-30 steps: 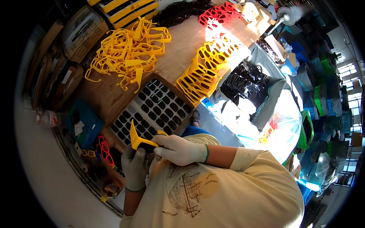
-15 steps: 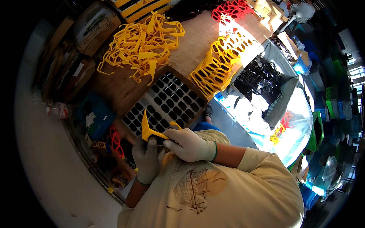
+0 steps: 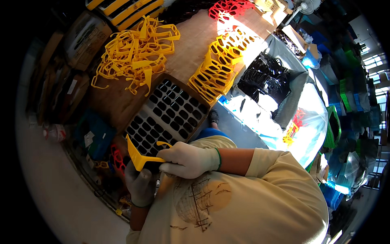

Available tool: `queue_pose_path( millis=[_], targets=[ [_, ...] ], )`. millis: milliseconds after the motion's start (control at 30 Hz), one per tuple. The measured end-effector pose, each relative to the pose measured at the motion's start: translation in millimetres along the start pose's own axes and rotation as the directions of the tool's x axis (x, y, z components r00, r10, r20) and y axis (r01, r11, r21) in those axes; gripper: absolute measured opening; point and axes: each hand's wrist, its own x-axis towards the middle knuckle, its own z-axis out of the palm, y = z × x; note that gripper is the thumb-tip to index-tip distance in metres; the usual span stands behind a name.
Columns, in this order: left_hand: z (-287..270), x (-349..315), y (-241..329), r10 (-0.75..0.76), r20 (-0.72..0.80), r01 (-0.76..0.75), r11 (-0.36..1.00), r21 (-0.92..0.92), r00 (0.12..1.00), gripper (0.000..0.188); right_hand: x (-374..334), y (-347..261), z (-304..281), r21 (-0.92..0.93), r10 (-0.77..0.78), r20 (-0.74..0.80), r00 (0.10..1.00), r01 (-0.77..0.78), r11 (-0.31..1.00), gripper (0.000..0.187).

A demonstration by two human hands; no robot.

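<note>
Both my hands wear pale gloves, close to my chest. My right hand (image 3: 190, 160) pinches a pair of yellow glasses (image 3: 140, 159) by the frame, with its temples pointing away from me. A dark lens area shows in the frame. My left hand (image 3: 141, 188) is under the glasses with bent fingers against their lower side; part of its grip is hidden. Just beyond lies a tray (image 3: 165, 118) with rows of dark lenses in pale compartments, inside a cardboard box.
A tangled heap of yellow glasses frames (image 3: 136, 53) lies on the table, with a row of yellow frames (image 3: 215, 69) to its right and red frames (image 3: 229, 8) farther back. A lined container holds black glasses parts (image 3: 266, 77). A blue bin (image 3: 95, 134) stands at left.
My hands and the glasses have shifted slightly left and nearer to me in the picture. The glasses are turned so more of the yellow temple shows. The whole view has also shifted.
</note>
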Motion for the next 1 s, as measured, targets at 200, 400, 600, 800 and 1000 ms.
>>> queue_pose_path(
  millis=[200, 400, 600, 800, 1000],
  targets=[
    [-1.1, 9.8, -4.8, -0.009, -0.066, 0.024, 0.973, 0.229, 0.998, 0.035, -2.0, -0.3, -4.6, -0.033, 0.043, -0.058, 0.997, -0.045, 0.998, 0.022],
    [24.9, 33.6, -32.7, 0.202, -0.228, -0.043, 0.830, 0.556, 0.953, 0.025, 0.9, 2.1, -11.6, -0.168, 0.249, -0.172, 0.953, -0.278, 0.946, 0.028],
    [48.4, 71.2, -51.6, 0.252, -0.202, -0.070, 0.770, 0.634, 0.946, 0.024, 0.5, 23.9, -38.6, -0.272, 0.250, -0.274, 0.929, -0.324, 0.906, 0.030],
    [86.2, 115.9, -44.4, 0.136, -0.199, -0.041, 0.906, 0.421, 0.971, 0.024, -8.8, 24.7, -105.6, -0.081, 0.263, -0.210, 0.942, -0.285, 0.955, 0.029],
    [122.7, 166.5, -55.7, -0.024, -0.176, 0.073, 0.958, 0.276, 0.984, 0.028, -23.2, 35.9, -199.7, -0.071, 0.219, -0.129, 0.967, -0.229, 0.971, 0.029]
  ],
)
